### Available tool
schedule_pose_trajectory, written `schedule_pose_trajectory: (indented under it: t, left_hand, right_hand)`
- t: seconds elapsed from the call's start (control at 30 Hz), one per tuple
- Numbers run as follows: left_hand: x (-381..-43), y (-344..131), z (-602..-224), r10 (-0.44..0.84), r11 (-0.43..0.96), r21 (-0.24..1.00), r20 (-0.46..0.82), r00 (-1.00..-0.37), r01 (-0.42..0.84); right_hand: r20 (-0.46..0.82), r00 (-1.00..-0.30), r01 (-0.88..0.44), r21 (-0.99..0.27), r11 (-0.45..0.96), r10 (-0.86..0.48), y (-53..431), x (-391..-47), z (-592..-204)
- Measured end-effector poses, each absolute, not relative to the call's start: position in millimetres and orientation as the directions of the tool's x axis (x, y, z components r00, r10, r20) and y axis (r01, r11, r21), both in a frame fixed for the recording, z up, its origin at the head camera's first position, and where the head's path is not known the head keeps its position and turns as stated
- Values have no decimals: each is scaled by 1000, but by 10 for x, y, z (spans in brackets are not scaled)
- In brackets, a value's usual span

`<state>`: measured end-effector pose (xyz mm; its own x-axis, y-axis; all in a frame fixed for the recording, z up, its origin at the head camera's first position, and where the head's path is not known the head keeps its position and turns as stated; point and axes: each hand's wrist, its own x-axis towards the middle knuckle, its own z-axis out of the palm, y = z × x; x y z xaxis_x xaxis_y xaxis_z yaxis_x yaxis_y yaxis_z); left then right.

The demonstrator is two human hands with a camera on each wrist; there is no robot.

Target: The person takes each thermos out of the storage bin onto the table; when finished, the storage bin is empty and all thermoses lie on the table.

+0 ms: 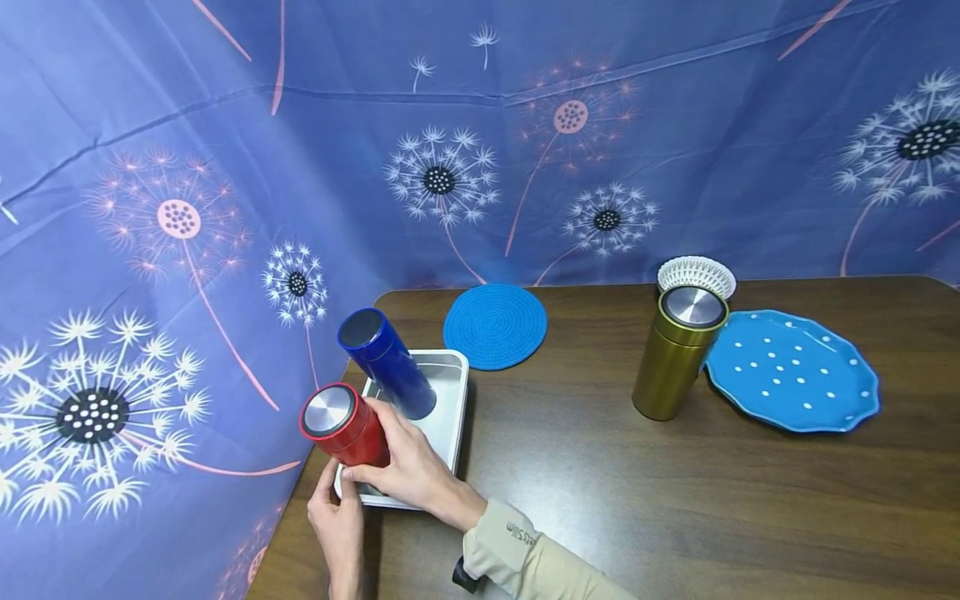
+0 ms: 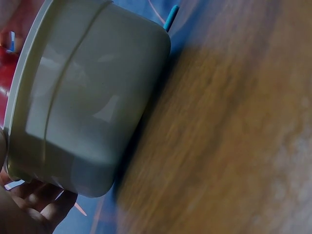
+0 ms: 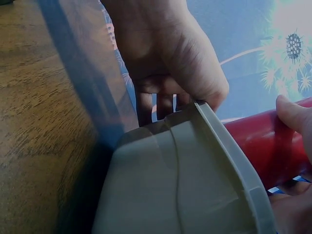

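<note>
My right hand grips a red thermos bottle with a silver-topped lid, fingers on its far side and thumb on the near side. The bottle's lower end is inside the white plastic tub, hidden behind the hand and rim. At the tub's near left corner, my left hand pinches the rim; in the right wrist view, the left thumb lies over the rim and the left fingers reach down the outer wall. A blue thermos bottle stands in the tub's far part, beside the red one.
A gold thermos bottle stands farther right on the wooden table. Behind it is a white basket, and next to it a blue dotted plate. A round blue mat lies behind the tub. Patterned cloth hangs along the back and left.
</note>
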<state>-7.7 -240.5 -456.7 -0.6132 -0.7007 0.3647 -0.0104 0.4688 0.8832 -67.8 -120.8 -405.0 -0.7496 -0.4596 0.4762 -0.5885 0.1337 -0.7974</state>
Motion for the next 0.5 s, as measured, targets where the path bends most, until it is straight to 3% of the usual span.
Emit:
schedule_pose_trajectory:
  t: [0.3,0.5]
  left_hand:
    - [-77,-2396,-4560,-711,442,897,336,-617,-21]
    - [-73,-2404,-4554,-702,435,900,328,-632,-17]
  right_hand:
    - [457,-776,-559,-817,141,-435,-1137,-680,-4024]
    - [464,-779,-539,-839,71,-420,-1041,-683,-3893]
